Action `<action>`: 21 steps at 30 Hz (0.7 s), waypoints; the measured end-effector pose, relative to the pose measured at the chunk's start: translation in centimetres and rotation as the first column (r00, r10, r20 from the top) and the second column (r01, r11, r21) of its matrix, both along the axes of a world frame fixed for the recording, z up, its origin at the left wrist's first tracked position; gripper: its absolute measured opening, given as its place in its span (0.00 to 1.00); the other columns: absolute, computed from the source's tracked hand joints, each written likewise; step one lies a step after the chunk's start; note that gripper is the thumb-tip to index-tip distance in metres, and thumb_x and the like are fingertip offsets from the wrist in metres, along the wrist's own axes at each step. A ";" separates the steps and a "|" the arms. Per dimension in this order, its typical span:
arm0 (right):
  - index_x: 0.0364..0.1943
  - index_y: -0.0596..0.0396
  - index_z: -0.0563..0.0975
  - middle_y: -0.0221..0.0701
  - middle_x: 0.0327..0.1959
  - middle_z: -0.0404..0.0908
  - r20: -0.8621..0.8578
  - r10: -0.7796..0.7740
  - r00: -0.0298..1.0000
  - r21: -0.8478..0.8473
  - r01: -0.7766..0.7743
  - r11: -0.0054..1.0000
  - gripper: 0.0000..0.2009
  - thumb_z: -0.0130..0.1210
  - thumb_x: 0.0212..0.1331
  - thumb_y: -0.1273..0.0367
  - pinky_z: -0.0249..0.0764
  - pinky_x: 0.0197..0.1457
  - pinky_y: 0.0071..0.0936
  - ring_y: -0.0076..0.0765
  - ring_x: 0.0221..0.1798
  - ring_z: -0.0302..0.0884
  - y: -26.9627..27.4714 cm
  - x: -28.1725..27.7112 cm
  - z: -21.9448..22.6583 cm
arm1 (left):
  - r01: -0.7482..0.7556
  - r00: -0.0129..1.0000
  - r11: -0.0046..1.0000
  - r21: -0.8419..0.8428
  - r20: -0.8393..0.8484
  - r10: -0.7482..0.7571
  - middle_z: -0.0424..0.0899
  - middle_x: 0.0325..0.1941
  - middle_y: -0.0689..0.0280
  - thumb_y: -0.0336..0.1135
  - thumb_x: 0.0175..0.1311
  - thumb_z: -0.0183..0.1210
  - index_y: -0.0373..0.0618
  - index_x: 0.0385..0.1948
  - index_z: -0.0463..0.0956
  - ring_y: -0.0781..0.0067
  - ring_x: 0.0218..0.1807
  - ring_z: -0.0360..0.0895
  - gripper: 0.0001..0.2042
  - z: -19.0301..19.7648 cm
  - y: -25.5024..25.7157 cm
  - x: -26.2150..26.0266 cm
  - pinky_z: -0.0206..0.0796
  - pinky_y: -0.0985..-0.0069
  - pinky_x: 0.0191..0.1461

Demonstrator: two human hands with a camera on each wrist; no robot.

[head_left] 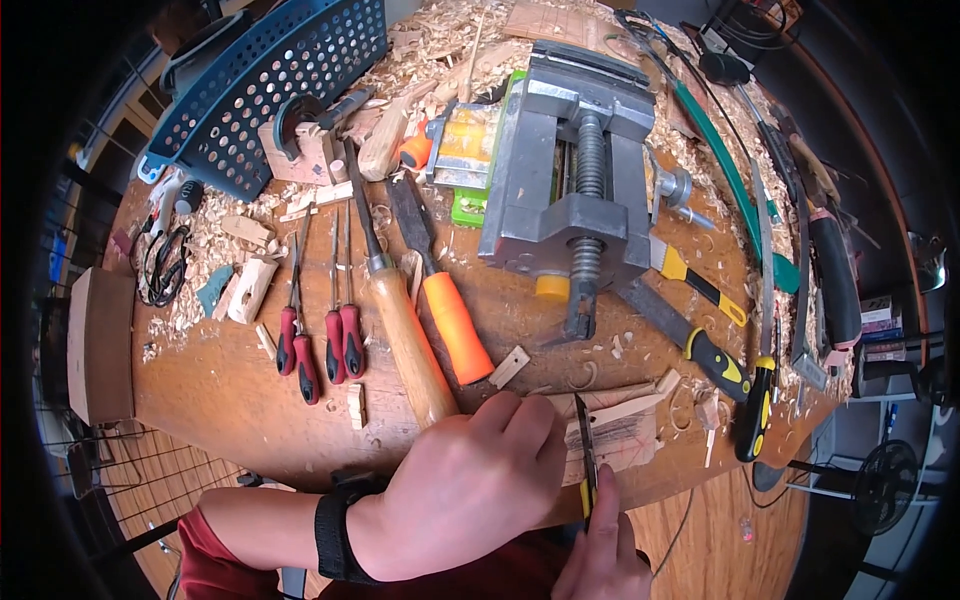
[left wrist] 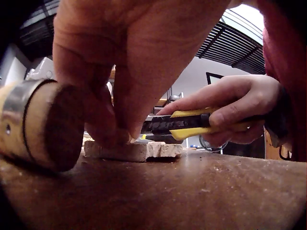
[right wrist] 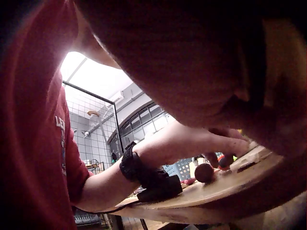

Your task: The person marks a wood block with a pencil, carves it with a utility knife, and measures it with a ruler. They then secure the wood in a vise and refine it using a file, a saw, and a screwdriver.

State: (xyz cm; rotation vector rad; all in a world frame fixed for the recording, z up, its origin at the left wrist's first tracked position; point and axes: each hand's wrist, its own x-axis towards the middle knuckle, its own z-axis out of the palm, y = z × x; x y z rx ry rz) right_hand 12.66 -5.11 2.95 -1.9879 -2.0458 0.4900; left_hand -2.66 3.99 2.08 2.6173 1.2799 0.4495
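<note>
My right hand [head_left: 606, 552] grips a yellow-and-black utility knife [left wrist: 189, 125], its blade pointing away from me across a pale wood strip [head_left: 632, 406]. Under the strip lies a flat wooden board [head_left: 632, 448] with dark pencil-like marks, at the table's near edge. My left hand [head_left: 480, 462], a black band on its wrist, is bent down over the board just left of the blade. Its fingers [left wrist: 125, 108] pinch the strip's near end against the board; the fingertips are partly hidden. Beside the left hand lies a wood-handled chisel [head_left: 412, 350], its handle end close to the knuckles.
A grey metal vise [head_left: 570, 170] stands beyond the hands. An orange-handled chisel [head_left: 458, 330], red-handled small tools [head_left: 335, 345] and a black-and-yellow handled saw [head_left: 715, 362] lie around. Shavings cover the back, near a blue perforated basket [head_left: 270, 95].
</note>
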 end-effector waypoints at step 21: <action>0.72 0.58 0.58 0.52 0.54 0.78 -0.015 0.035 0.999 0.052 -0.034 0.998 0.32 0.48 0.60 0.79 0.73 0.19 0.36 0.47 0.20 0.78 -1.0 0.4 0.1 | 0.024 0.999 0.999 0.048 0.032 -0.025 0.74 0.31 0.69 0.28 0.53 0.64 0.41 0.32 0.83 0.73 0.33 0.78 0.06 -0.5 0.0 0.2 0.71 0.78 0.26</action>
